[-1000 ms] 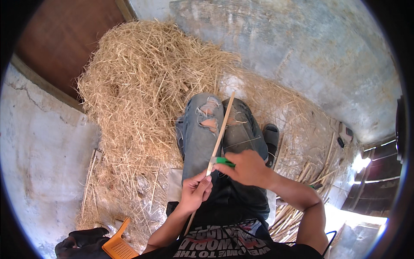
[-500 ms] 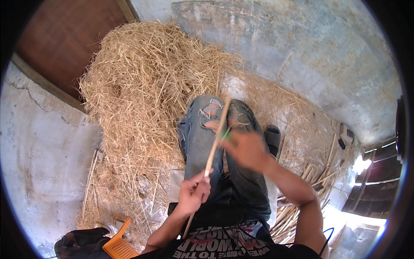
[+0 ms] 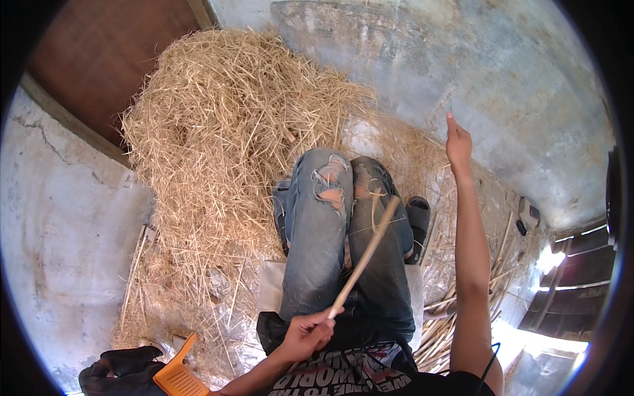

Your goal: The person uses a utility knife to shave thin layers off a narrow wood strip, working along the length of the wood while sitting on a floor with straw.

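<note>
Where the left hand (image 3: 307,333) closes around the near end of a pale stick (image 3: 366,254), fingers curled tight on it, the stick's long axis runs up and to the right across the lap, its far tip over the right knee of the torn jeans (image 3: 330,224). Stick looks thin, straight, light tan. Right hand (image 3: 457,142) is well apart, arm stretched far forward; whether its fingers pinch anything I cannot tell. Beyond lies a straw heap (image 3: 224,125).
</note>
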Motion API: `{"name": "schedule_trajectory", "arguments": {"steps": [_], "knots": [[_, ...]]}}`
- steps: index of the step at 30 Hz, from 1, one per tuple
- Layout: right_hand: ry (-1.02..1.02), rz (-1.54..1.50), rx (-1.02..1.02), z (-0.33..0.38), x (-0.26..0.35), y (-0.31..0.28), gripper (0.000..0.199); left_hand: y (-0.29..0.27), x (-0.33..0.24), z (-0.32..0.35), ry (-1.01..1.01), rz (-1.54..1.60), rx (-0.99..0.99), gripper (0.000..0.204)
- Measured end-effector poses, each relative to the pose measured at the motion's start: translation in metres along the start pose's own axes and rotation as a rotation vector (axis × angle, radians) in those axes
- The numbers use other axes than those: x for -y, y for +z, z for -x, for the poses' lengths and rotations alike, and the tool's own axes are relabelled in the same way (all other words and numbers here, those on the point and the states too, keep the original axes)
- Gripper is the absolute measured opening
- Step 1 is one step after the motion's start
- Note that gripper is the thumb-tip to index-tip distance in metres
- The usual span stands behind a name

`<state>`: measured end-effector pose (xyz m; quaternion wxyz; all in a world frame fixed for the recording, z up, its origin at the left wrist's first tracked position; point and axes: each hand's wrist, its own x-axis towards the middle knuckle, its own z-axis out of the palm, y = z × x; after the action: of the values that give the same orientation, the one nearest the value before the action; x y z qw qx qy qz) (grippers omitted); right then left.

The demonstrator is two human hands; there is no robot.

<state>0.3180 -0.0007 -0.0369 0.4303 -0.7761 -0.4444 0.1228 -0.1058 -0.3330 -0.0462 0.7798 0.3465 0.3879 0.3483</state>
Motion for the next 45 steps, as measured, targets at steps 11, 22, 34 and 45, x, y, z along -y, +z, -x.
{"name": "schedule_trajectory", "arguments": {"steps": [11,22,34,45], "knots": [[-0.48,-0.123,0.766,0.168,0.106,0.002,0.051,-0.021,-0.037,-0.029,0.164,0.094,-0.143,0.037],[-0.764,0.15,0.762,0.225,0.099,0.002,0.054,-0.013,-0.025,-0.035,0.158,-0.035,-0.159,0.037],[-0.63,0.366,0.0,0.046,-0.043,0.055,0.038,0.002,-0.017,0.008,-0.096,-0.096,-0.036,0.039],[-0.128,-0.152,0.209,0.068,0.031,-0.012,0.051,-0.018,-0.023,-0.014,-0.024,0.157,-0.089,0.037]]}}
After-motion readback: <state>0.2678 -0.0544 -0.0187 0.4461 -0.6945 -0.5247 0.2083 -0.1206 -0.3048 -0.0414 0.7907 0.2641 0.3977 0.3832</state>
